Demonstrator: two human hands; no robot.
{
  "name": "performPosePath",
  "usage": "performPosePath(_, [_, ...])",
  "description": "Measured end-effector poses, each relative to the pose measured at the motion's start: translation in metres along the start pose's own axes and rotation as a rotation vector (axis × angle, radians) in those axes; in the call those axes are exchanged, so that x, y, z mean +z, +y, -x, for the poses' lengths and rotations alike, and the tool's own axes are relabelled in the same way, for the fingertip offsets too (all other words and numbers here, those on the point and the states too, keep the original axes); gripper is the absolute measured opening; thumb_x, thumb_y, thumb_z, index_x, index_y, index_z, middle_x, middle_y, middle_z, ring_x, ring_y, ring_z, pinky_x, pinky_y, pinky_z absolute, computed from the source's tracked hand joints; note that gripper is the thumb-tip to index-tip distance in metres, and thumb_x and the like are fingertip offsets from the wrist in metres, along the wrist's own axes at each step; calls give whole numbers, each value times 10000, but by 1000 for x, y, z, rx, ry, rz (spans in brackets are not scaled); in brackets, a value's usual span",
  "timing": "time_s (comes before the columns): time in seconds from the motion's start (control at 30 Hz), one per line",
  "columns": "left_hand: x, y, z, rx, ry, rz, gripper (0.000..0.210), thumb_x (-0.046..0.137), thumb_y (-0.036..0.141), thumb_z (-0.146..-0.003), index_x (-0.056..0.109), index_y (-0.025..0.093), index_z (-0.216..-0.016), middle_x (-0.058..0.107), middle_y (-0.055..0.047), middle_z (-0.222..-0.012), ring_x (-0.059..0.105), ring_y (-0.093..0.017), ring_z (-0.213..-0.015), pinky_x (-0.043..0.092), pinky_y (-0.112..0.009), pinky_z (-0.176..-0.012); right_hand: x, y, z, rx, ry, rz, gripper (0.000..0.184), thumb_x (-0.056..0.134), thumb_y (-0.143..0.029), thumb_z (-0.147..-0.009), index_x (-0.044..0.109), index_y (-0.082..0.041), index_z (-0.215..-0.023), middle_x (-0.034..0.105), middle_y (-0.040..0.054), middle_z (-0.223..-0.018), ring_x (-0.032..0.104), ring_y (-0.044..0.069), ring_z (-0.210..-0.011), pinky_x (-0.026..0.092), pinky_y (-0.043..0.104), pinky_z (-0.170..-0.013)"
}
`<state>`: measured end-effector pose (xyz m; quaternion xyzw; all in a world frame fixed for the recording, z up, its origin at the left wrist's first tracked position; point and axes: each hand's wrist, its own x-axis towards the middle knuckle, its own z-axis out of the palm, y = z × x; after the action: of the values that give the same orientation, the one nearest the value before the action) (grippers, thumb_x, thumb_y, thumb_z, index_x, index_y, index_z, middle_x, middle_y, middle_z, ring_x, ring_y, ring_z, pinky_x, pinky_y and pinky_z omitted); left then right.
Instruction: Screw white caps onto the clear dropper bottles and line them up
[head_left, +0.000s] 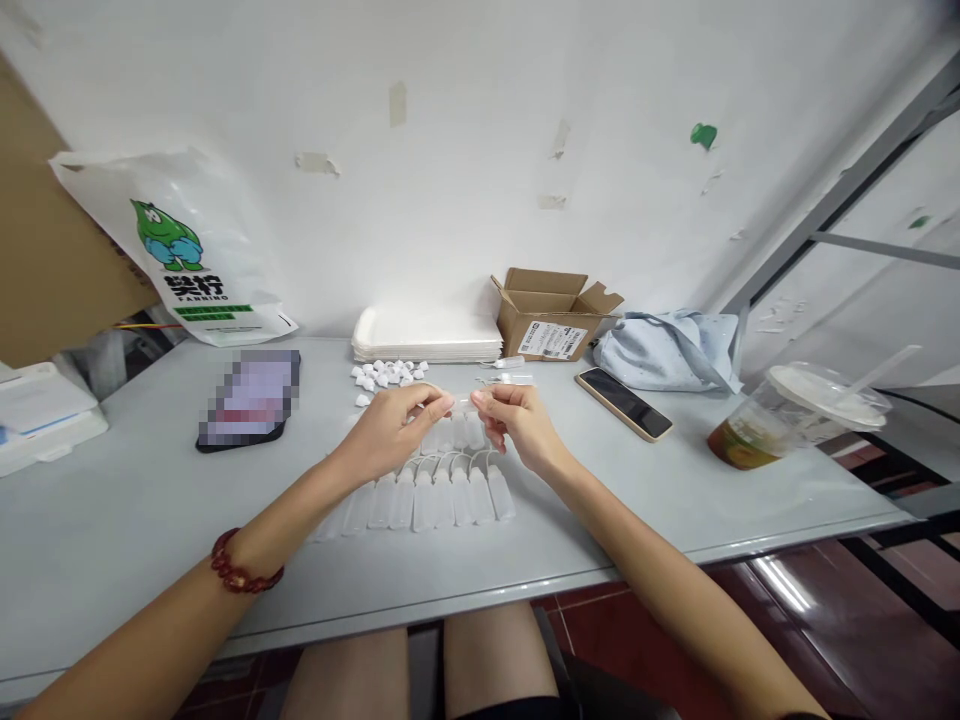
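My left hand (394, 425) and my right hand (525, 420) meet above the table, fingertips nearly touching. Each pinches thumb against finger, and a small clear piece (463, 402) spans the gap between them; its exact kind is too small to tell. Below lies a front row of several translucent plastic squeeze bottles (442, 500) with thin white loops at their tops. A second row of bottles (454, 433) lies behind, partly hidden by my hands. Small white caps (390, 375) are piled beyond my left hand. Loose clear bottles (517, 379) lie beyond the right.
At the back stand a stack of white trays (427, 335) and an open cardboard box (551, 315). To the right are a phone (624, 403), a pale blue cloth bag (667, 350) and a drink cup (787, 415). A blurred-out phone (251, 395) and a white printed bag (184, 250) are left.
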<state>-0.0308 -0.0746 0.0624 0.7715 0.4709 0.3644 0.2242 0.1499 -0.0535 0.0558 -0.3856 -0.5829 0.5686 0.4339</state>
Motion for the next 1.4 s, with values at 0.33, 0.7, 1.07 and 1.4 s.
performPosePath(0.33, [-59, -34, -13, -279, 164, -221, 323, 521, 480, -761, 685, 206, -807, 725, -32, -913, 624, -220, -798, 466, -305, -781, -39, -5, -20, -106, 91, 322, 263, 634, -386, -711, 624, -125, -744, 586, 4, -570, 514, 100, -475, 432, 240, -499])
performPosePath(0.7, [-80, -70, -12, -383, 23, -471, 314, 505, 347, -698, 661, 160, -896, 704, -90, -891, 627, -268, -844, 449, -323, -752, -101, 19, -41, -44, 138, 967, 211, 655, -212, -687, 725, -121, -863, 694, 53, -760, 582, 167, -700, 441, 293, -714])
performPosePath(1.07, [-75, -73, -10, -395, -132, -393, 338, 524, 362, -595, 676, 205, -853, 705, -84, -844, 638, -293, -809, 455, -333, -698, -85, 38, -47, -199, 296, 1268, 311, 638, -149, -758, 685, -128, -1065, 631, 144, -1055, 528, 257, -1042, 397, 333, -911])
performPosePath(1.4, [-72, -78, -10, -345, -181, -370, 258, 524, 370, -596, 668, 221, -750, 719, -59, -818, 643, -271, -803, 449, -305, -696, -88, 36, -46, -267, 299, 1247, 259, 645, -133, -733, 682, -130, -989, 628, 137, -1029, 525, 259, -1021, 395, 344, -883])
